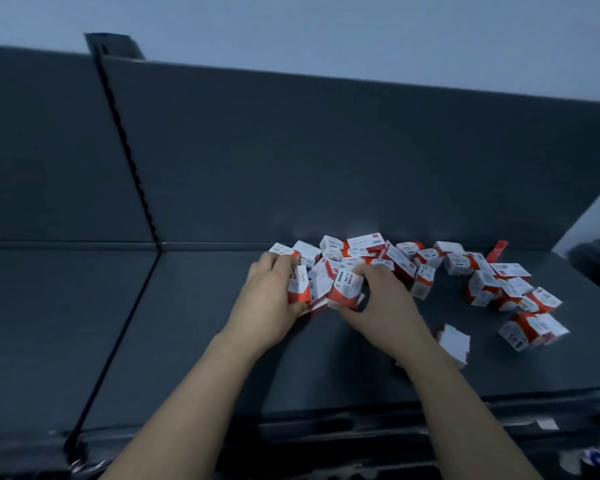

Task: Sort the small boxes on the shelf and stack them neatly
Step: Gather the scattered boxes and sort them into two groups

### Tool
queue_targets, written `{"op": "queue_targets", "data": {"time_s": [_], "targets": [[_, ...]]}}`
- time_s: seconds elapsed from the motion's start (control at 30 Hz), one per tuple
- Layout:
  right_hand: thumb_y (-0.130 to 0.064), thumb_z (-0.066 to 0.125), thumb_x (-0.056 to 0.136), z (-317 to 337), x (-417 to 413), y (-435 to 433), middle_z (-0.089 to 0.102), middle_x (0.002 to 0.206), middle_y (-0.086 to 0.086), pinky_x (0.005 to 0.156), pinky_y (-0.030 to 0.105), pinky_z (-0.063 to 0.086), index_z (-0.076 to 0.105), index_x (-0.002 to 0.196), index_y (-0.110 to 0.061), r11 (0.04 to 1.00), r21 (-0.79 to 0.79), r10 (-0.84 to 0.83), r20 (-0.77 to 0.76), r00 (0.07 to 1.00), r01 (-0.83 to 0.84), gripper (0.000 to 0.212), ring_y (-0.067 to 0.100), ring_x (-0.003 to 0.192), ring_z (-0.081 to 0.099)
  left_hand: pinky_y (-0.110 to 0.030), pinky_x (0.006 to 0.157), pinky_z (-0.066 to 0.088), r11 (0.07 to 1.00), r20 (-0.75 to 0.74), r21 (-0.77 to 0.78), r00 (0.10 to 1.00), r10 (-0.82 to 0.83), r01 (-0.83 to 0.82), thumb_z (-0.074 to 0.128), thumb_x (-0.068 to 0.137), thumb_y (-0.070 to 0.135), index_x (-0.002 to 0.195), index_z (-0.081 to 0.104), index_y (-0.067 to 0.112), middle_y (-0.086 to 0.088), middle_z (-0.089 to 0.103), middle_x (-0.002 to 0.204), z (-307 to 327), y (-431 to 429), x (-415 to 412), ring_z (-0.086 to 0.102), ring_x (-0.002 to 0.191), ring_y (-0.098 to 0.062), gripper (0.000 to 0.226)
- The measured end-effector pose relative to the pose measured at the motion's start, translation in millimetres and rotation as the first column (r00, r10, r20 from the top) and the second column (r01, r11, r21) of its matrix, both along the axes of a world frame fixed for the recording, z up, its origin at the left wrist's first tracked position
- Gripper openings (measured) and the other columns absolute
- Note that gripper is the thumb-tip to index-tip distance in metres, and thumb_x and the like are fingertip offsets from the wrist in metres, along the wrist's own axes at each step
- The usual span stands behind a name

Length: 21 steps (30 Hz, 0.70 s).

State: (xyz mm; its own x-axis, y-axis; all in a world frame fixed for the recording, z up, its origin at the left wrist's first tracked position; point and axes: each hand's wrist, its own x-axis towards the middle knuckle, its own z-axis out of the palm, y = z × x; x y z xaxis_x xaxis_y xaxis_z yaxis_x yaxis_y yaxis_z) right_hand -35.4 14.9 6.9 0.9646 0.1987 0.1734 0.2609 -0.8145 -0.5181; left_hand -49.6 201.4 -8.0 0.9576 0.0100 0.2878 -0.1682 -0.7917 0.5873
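This is looking like a shop aisle. Dark metal shelving (201, 344) with a slotted upright (128, 147) is carrying many identical paper-clip boxes (425, 271) toward its back edge

"PAPER CLIPS" and "3" on the box (346, 288) in the right hand (378, 306)

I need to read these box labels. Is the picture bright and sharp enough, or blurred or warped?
Head view: dim, bluish light; "PAPER CLIPS" reads on the box in the right hand; the scattered boxes to the right are soft, their print unreadable; the shelf looks tilted and bowed by the wide lens.
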Motion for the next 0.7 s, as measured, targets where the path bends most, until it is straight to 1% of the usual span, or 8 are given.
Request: {"op": "queue_targets", "data": {"time_s": [0.07,0.13,0.23,0.3,0.4,0.5,0.6,0.7], "targets": [[-0.035,0.074,0.074,-0.5,-1.7,22.2,0.049,0.110,-0.012,0.079,0.025,0.045,0.052,0.110,-0.032,0.997,0.014,0.071,0.022,0.997,-0.072,0.042,0.007,0.097,0.052,-0.022,0.089,0.037,0.998,0.015,-0.013,0.997,0.069,-0.069,0.074,0.077,0.028,0.123,0.048,0.022,0.006,0.041,0.119,0.1,17.5,-12.1,0.040,0.110,-0.015,0.053],[-0.031,0.076,0.073,-3.8,-3.4,45.4,0.050,0.111,-0.010,0.081,0.026,0.048,0.054,0.115,-0.026,0.990,0.020,0.140,0.039,0.989,-0.140,0.047,0.008,0.097,0.053,-0.022,0.083,0.036,0.989,0.010,-0.015,0.989,0.146,-0.146,0.072,0.078,0.026,0.117,0.047,0.022,0.010,0.040,0.112,0.7,38.8,-23.9,0.040,0.106,-0.014,0.047],[-0.022,0.076,0.074,-9.7,-4.1,80.6,0.051,0.111,-0.006,0.077,0.014,0.044,0.054,0.119,-0.019,0.971,0.042,0.235,0.046,0.971,-0.237,0.050,0.008,0.094,0.054,-0.022,0.078,0.034,0.968,-0.038,-0.027,0.968,0.250,-0.251,0.071,0.078,0.025,0.113,0.046,0.023,0.013,0.042,0.103,-0.3,75.7,-43.2,0.038,0.101,-0.012,0.043],[-0.022,0.073,0.077,-9.9,-6.8,107.7,0.049,0.109,-0.009,0.075,0.013,0.041,0.053,0.116,-0.023,0.957,0.057,0.283,0.013,0.959,-0.283,0.044,0.005,0.090,0.052,-0.022,0.077,0.034,0.952,-0.052,-0.038,0.952,0.303,-0.305,0.070,0.079,0.024,0.111,0.046,0.024,0.012,0.044,0.101,-3.3,102.8,-57.5,0.039,0.100,-0.012,0.040],[-0.022,0.071,0.079,-9.8,-12.5,155.2,0.046,0.109,-0.013,0.077,0.018,0.044,0.052,0.112,-0.029,0.935,0.093,0.347,-0.024,0.938,-0.343,0.038,0.003,0.088,0.052,-0.024,0.078,0.035,0.922,-0.071,-0.035,0.922,0.381,-0.384,0.067,0.082,0.022,0.116,0.046,0.022,0.010,0.046,0.105,-7.0,146.9,-78.4,0.038,0.103,-0.013,0.040],[-0.021,0.069,0.080,-11.3,-21.6,206.7,0.045,0.109,-0.014,0.074,0.016,0.044,0.052,0.111,-0.030,0.910,0.117,0.405,-0.039,0.913,-0.398,0.036,0.002,0.089,0.052,-0.025,0.079,0.035,0.896,-0.086,-0.003,0.893,0.442,-0.443,0.063,0.084,0.020,0.120,0.045,0.019,0.005,0.049,0.112,-9.2,194.5,-95.9,0.036,0.104,-0.014,0.040],[-0.021,0.069,0.081,-14.0,-32.8,257.3,0.046,0.109,-0.013,0.073,0.016,0.044,0.053,0.110,-0.028,0.895,0.136,0.436,-0.057,0.898,-0.425,0.034,0.003,0.089,0.053,-0.026,0.079,0.036,0.887,-0.124,0.036,0.878,0.461,-0.461,0.060,0.084,0.018,0.116,0.048,0.017,0.002,0.050,0.111,-11.0,243.9,-110.2,0.039,0.105,-0.017,0.034],[-0.020,0.069,0.081,-18.1,-43.0,303.4,0.047,0.110,-0.012,0.075,0.018,0.047,0.053,0.112,-0.027,0.891,0.147,0.444,-0.082,0.892,-0.429,0.035,0.004,0.088,0.054,-0.026,0.080,0.037,0.891,-0.171,0.101,0.874,0.454,-0.443,0.061,0.084,0.016,0.118,0.049,0.017,0.000,0.051,0.113,-12.4,291.2,-119.2,0.042,0.108,-0.020,0.037]]}}
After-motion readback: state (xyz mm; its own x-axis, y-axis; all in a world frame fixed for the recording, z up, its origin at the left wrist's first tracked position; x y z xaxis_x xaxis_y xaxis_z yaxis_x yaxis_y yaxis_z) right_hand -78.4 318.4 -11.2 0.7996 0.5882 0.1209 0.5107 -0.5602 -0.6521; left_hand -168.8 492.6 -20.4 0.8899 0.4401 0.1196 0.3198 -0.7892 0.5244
